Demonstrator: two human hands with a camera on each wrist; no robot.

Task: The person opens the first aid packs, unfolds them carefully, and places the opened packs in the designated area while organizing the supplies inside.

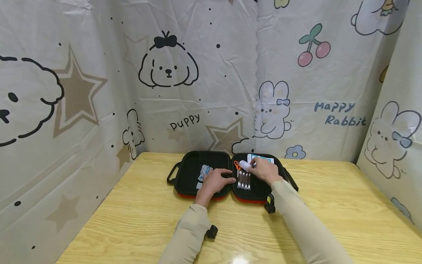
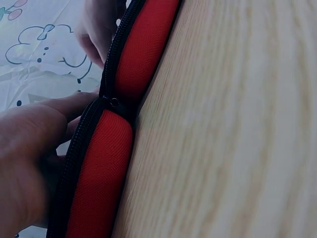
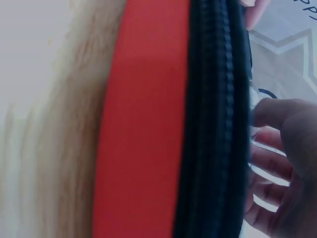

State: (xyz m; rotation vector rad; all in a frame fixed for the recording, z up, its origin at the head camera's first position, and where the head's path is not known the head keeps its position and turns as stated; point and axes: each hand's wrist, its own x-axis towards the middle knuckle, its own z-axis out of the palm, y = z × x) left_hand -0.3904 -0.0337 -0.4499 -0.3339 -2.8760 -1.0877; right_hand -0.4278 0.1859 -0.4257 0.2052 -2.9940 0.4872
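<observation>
A black zip case (image 1: pixel 188 176) with a red outer shell lies unfolded on the table. Over its right half, my right hand (image 1: pixel 266 171) pinches a small white roll (image 1: pixel 245 165). Below that roll is a clear pack of cotton swabs (image 1: pixel 244 180), beside orange-handled scissors (image 1: pixel 236 165). A white and teal packet (image 1: pixel 268 160) lies behind the right hand. My left hand (image 1: pixel 215 181) is over the left half near the hinge, thumb and forefinger spread apart, partly covering white and blue packets (image 1: pixel 206 169). In both wrist views the case's red side (image 2: pixel 101 168) hides the contents.
The wooden table (image 1: pixel 132 220) extends in front and to both sides of the case. A patterned cloth (image 1: pixel 197 102) hangs close behind it. A carry handle (image 1: pixel 172 174) sticks out at the case's left. Each sleeve has a small black device (image 1: pixel 212 231) near the wrist.
</observation>
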